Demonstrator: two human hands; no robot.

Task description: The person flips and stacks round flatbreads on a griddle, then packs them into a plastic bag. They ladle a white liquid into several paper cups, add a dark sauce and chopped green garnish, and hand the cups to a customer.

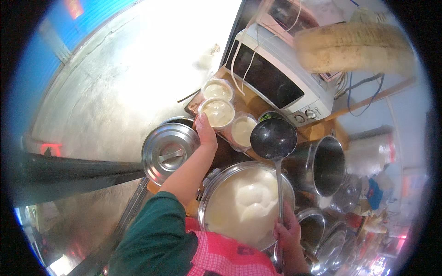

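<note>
My left hand [206, 132] grips the near side of a round bowl of creamy white curd [217, 113], thumb at its rim. Behind it sits a second filled bowl [217, 89], and to the right a third [243, 131] with a plastic-film lining. My right hand [288, 226] is closed around the long metal handle of a ladle [274, 138]. The ladle's dark, wet-looking bowl hangs beyond the pot's far rim, beside the third bowl. Right in front of me stands a wide steel pot [203, 203] of pale curd, its surface scooped into smooth lumps.
A lidded steel pot [171, 153] stands left of my forearm. Chopped greens [268, 116] sit in a container behind the ladle. A white microwave [276, 76] with loose cables is at the back. On the right are an open steel pot [328, 165] and several other vessels.
</note>
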